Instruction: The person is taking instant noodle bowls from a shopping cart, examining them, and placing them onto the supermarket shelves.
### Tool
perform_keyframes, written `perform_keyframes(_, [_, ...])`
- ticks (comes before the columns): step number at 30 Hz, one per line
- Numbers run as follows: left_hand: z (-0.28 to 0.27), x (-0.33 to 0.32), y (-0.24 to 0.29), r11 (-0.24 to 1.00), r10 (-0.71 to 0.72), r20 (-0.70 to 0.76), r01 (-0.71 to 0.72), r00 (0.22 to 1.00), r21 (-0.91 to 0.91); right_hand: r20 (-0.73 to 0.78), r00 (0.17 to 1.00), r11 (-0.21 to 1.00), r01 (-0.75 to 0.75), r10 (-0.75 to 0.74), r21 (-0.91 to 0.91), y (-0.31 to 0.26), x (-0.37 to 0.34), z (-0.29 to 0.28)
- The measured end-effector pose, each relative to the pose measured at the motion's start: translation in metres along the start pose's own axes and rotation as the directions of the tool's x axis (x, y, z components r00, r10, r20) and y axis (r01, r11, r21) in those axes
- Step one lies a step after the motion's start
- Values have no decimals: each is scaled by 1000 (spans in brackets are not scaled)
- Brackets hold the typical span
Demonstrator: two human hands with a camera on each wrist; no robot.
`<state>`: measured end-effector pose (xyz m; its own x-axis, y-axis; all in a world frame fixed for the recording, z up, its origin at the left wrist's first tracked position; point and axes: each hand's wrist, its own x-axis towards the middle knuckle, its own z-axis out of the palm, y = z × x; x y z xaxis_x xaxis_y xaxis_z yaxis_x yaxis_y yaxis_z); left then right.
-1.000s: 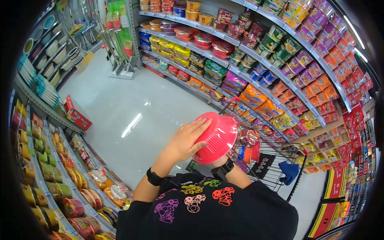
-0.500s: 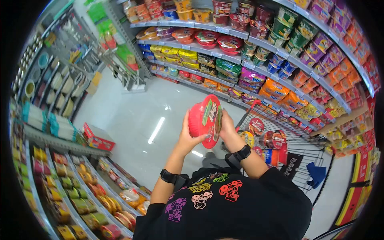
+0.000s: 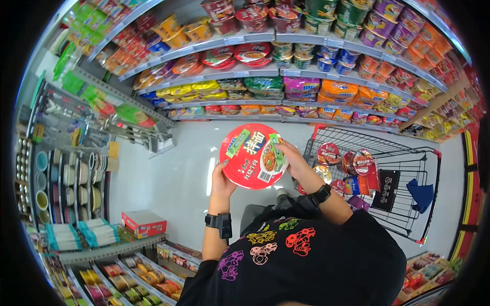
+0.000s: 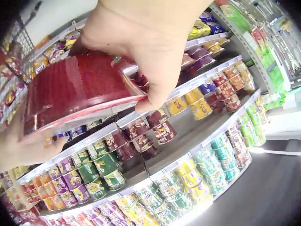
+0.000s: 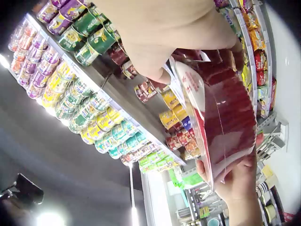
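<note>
A large red instant noodle bowl (image 3: pixel 242 166) is held up in front of the body, its printed lid facing the head camera. The left hand (image 3: pixel 221 181) grips its lower left rim, thumb on the lid edge. At the right rim, the right hand (image 3: pixel 292 161) holds it with the thumb over the lid and the fingers behind. In the left wrist view the bowl's ribbed side (image 4: pixel 70 94) shows between both hands. The right wrist view shows the clear wrap on its ribbed wall (image 5: pixel 230 117). Most of the fingers are hidden behind the bowl.
To the right stands a wire shopping cart (image 3: pixel 403 219) with several noodle bowls and packs in it. Shelves of noodle cups and bags (image 3: pixel 301 84) curve across the front. A red box (image 3: pixel 144 223) and another shelf (image 3: pixel 109 247) lie at left.
The bowl has turned from its ribbed side to its lid facing the head camera. The left hand went from lying over the side to the left rim; the head view has swung round.
</note>
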<state>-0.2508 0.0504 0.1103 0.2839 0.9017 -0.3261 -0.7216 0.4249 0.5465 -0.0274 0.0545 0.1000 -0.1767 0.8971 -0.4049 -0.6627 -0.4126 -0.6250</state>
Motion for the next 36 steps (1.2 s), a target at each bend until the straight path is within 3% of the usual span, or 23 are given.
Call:
perform_keyframes(4, [-16,46,3,988,-157,113,155,981,25,14,992,990,124,-125,72,-9,-6,-20])
perform_keyframes(6, [-11,62,6,988,-155,187,151,970,38,-48,978,975,208,-205,80,-10,-9,-15])
perform_keyframes(8, [-9,79,12,989,-147,154,140,977,53,-69,957,958,284,-281,38,-14,-5,-5])
perform_keyframes(11, [-15,102,30,988,-154,110,150,982,45,-79,964,968,252,-252,-9,-22,13,14])
perform_keyframes(15, [-18,127,75,983,-181,110,180,977,14,-57,938,924,325,-342,-203,-8,63,39])
perform_keyframes(16, [-23,133,89,982,-188,108,188,976,6,-80,943,925,297,-324,-238,-3,73,49])
perform_keyframes(19, [-59,171,124,966,-256,88,258,963,-4,-171,962,975,195,-212,-110,17,109,79])
perform_keyframes(20, [-77,184,136,949,-310,73,313,948,-47,-132,974,982,181,-186,-49,30,127,79])
perform_keyframes(23, [-108,196,172,969,-245,51,246,968,-14,-115,993,994,-8,21,111,60,170,91])
perform_keyframes(27, [-144,212,204,954,-255,-172,276,952,115,-128,991,996,-13,25,89,78,211,125])
perform_keyframes(30, [-158,224,221,928,-266,-209,309,941,208,-178,984,996,20,-4,89,93,241,136])
perform_keyframes(36, [-137,235,241,864,-250,-78,259,965,431,-240,968,986,104,-71,132,90,280,160])
